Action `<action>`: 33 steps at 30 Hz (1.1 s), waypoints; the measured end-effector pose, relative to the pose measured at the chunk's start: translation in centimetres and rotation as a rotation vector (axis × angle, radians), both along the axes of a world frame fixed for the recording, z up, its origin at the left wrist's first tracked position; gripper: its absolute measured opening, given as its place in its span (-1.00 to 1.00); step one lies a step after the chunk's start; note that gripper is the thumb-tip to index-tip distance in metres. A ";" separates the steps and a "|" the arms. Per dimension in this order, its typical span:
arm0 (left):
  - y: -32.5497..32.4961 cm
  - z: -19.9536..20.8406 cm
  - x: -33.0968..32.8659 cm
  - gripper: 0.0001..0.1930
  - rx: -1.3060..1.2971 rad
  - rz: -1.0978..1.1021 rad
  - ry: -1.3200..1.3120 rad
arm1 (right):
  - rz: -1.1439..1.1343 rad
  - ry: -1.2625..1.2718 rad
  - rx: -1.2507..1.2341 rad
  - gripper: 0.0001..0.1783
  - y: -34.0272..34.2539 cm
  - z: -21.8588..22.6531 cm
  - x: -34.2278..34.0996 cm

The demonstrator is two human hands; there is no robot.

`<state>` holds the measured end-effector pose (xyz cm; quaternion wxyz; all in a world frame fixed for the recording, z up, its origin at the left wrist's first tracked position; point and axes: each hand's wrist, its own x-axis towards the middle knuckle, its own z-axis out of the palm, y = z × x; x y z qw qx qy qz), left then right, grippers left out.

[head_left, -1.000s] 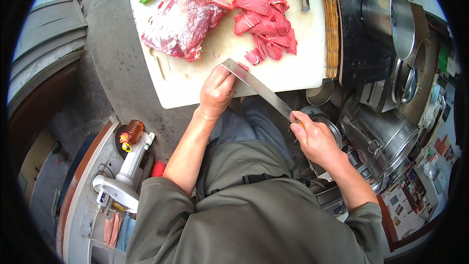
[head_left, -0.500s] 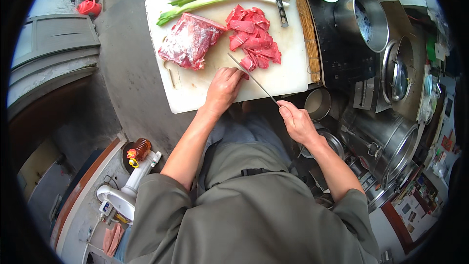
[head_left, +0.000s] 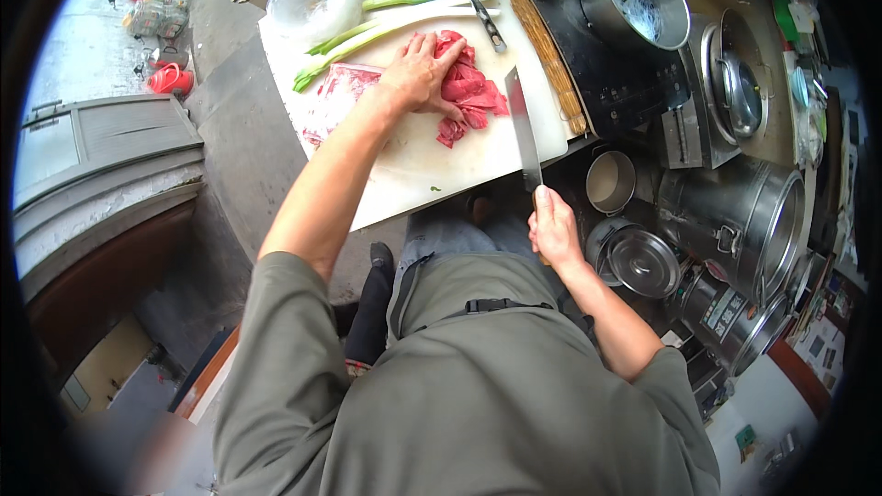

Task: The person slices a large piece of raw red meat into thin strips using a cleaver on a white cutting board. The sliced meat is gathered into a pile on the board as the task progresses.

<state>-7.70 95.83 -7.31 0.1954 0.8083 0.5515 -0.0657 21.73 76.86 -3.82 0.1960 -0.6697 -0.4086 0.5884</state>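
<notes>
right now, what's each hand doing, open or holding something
Left hand: open, spread on the sliced raw red meat.
Right hand: closed, holding the long silver-bladed knife.

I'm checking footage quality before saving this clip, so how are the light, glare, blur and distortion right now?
Throughout the head view: black fisheye rim, edges bowing near it; white cutting board brightly lit; shine on the steel stockpot; pale blurred patch at lower left, source unclear; left hand, right hand and kitchen knife reasonably sharp.
</notes>
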 end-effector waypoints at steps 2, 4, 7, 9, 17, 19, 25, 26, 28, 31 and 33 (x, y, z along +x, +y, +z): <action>-1.0 0.2 0.5 0.46 -0.002 -0.101 0.062 | -0.088 0.196 -0.133 -0.47 -0.3 -0.4 -1.2; -2.7 0.1 0.7 0.42 0.080 -0.194 0.108 | -0.158 0.317 -0.221 -0.47 -0.3 -0.2 -2.5; -3.3 0.5 0.7 0.30 0.028 -0.135 -0.031 | -0.279 0.459 -0.325 -0.43 0.1 0.4 -4.3; -3.8 0.1 0.7 0.01 0.011 -0.022 -0.256 | -0.292 0.455 -0.313 -0.42 0.7 0.3 -4.2; -3.5 2.2 0.9 -0.17 0.028 0.274 -0.602 | -0.230 0.413 -0.177 -0.46 2.3 4.3 -3.9; -2.7 3.2 0.4 -0.17 0.038 0.264 -0.641 | -0.189 0.375 -0.133 -0.47 2.4 4.6 -4.1; -1.4 6.2 -0.3 -0.32 -0.028 0.209 -0.513 | -0.144 0.321 -0.103 -0.47 2.3 4.5 -4.7; -1.1 5.9 -0.3 -0.34 -0.032 0.219 -0.534 | -0.145 0.312 -0.105 -0.46 2.3 4.4 -4.7; -0.5 5.2 -0.4 -0.38 -0.038 0.237 -0.536 | -0.144 0.290 -0.092 -0.46 2.3 4.3 -4.6; 0.0 3.1 -1.3 -0.42 -0.021 0.267 -0.519 | -0.134 0.250 -0.067 -0.45 2.1 4.0 -3.9; 0.0 2.4 -1.6 -0.43 0.029 0.288 -0.554 | -0.128 0.232 -0.063 -0.44 2.1 3.9 -3.6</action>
